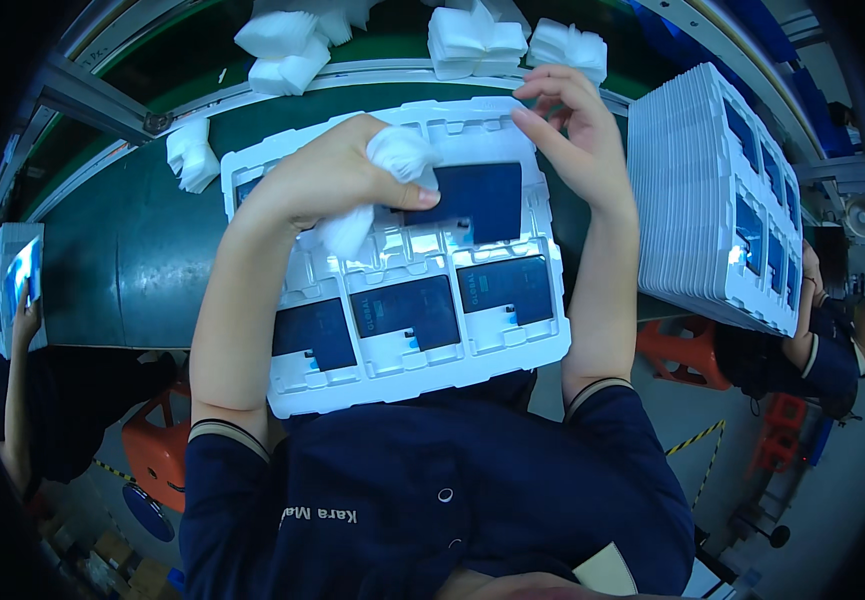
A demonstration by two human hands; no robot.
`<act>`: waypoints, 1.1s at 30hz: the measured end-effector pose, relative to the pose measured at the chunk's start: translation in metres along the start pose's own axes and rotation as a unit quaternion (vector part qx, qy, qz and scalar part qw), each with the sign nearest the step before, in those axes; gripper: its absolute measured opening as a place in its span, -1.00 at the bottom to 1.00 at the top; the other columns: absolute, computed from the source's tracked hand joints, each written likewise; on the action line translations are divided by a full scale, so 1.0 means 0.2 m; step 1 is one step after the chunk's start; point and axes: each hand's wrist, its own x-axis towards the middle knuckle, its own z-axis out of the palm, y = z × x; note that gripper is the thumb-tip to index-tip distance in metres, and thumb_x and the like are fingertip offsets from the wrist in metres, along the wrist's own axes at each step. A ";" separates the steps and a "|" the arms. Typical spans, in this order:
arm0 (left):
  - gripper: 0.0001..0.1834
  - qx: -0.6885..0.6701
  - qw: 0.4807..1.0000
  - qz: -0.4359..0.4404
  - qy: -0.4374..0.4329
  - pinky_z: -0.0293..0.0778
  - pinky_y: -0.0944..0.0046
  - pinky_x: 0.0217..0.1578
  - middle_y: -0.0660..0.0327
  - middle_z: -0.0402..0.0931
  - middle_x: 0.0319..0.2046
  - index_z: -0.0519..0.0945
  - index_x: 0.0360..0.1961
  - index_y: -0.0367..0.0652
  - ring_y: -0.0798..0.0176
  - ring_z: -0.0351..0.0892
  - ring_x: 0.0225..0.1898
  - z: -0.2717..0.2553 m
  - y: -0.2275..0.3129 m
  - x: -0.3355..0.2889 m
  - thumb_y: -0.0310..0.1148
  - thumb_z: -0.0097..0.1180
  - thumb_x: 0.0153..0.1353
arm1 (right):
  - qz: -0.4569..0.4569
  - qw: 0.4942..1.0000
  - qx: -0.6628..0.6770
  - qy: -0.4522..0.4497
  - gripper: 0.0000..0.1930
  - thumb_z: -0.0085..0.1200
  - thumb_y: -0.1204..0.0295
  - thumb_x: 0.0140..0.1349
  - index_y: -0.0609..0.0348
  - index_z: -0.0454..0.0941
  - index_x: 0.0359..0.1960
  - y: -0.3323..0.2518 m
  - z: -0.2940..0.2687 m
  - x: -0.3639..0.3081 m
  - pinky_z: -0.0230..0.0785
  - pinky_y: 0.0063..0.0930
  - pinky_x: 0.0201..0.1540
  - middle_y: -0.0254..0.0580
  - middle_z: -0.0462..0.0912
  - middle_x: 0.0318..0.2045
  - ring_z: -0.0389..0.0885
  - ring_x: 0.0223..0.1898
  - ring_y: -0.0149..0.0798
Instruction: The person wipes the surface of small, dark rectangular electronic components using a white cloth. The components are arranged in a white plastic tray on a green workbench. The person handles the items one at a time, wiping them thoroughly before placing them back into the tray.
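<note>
**Dark green, smooth-topped workbench (102, 260): grip and handling notes**

Extending past the bench's near edge is a white, moulded plastic tray (422, 383) with compartments. One flat, dark-blue rectangular pack (487, 200) lies at the tray's far right compartment; whether it is seated or raised cannot be told. Three notched, dark-blue flat packs (410, 308) occupy the near row. To the right stands a tall stack of loaded white trays (687, 200).

Left hand (342, 165): closed on a wad of soft white sheets (399, 152), thumb overlapping the single pack's left edge; pressure on the pack cannot be told.

Right hand (577, 130): fingers loosely spread, nothing visibly held, just beside the tray's far right corner.

Handling (judged): each pack should be light, stiff, smooth enough to slip, and fragile. Grip opposite edges; avoid bending it or pressing its face. The tray probably flexes; support both side rims. The sheets should compress easily.
</note>
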 end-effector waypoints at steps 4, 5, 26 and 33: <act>-0.48 -0.100 0.994 -0.020 0.026 0.43 0.31 -0.26 0.11 0.59 -0.37 0.62 -0.26 -0.29 0.26 0.55 -0.36 0.04 -0.02 0.05 -0.20 0.49 -0.23 | -0.123 0.978 -0.024 -0.164 -0.42 0.47 0.37 -0.25 0.13 0.54 -0.09 -0.19 -0.02 -0.03 0.28 -0.29 0.16 -0.14 0.46 0.13 0.42 0.16 -0.10; -0.48 -0.114 0.993 -0.020 0.037 0.43 0.31 -0.27 0.11 0.59 -0.37 0.61 -0.25 -0.30 0.27 0.55 -0.37 0.06 -0.02 0.05 -0.20 0.49 -0.21 | -0.103 0.974 -0.081 -0.186 -0.38 0.47 0.39 -0.27 0.17 0.51 -0.06 -0.22 0.01 -0.05 0.30 -0.28 0.17 -0.10 0.45 0.14 0.40 0.19 -0.08; -0.62 0.366 0.915 0.132 0.108 0.57 0.09 -0.16 -0.06 0.47 0.11 0.58 -0.18 -0.37 -0.11 0.64 -0.20 0.37 -0.01 0.01 -0.51 0.11 -0.12 | 0.037 0.999 -0.010 0.006 -0.59 0.25 0.54 -0.11 0.22 0.49 -0.14 -0.02 -0.08 -0.07 0.42 -0.44 -0.04 -0.11 0.57 -0.19 0.57 -0.17 -0.18; -0.77 0.327 0.934 0.130 0.069 0.54 0.06 -0.17 -0.03 0.56 -0.06 0.59 -0.32 -0.33 -0.10 0.62 -0.24 0.34 0.02 -0.02 -0.48 0.11 -0.05 | -0.005 0.992 -0.099 -0.082 -0.59 0.22 0.54 -0.13 0.23 0.49 -0.15 -0.08 0.01 -0.04 0.42 -0.42 -0.07 -0.08 0.54 -0.21 0.56 -0.19 -0.13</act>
